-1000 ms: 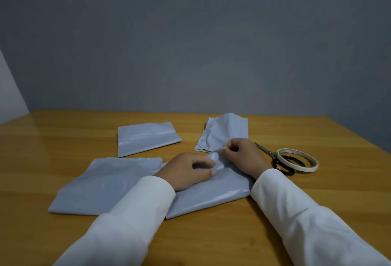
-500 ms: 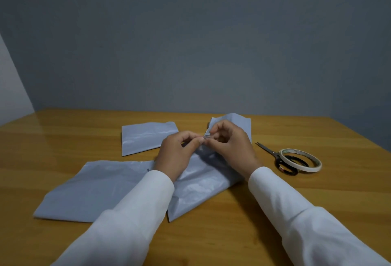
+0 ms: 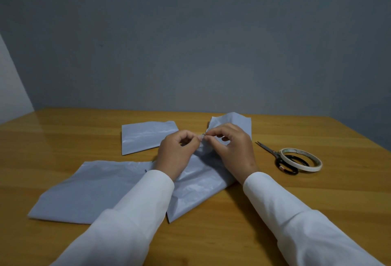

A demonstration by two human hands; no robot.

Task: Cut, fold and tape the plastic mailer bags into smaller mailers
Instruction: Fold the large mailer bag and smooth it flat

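Both hands are up at the top edge of the grey mailer bag [image 3: 196,183], which lies on the table [image 3: 317,202] right in front of the person, partly over a bigger flat sheet of the same plastic [image 3: 93,187]. The left hand [image 3: 176,151] and the right hand [image 3: 231,148] each have thumb and fingertips pinched on a tiny bit of the film where they meet, so neither one is loose; whether that bit is a sticky strip or just the edge of the bag is too small to tell. This stuff looks super thin, light and floppy, with crinkles all over, so I'd guess it slides around and won't hold a crease unless it's pressed flat. Best grip is probably right at an edge or corner, like here. A smaller folded piece [image 3: 146,136] sits further back, and the scissors [image 3: 277,157] and tape roll [image 3: 301,159] are off to the right, touching each other.
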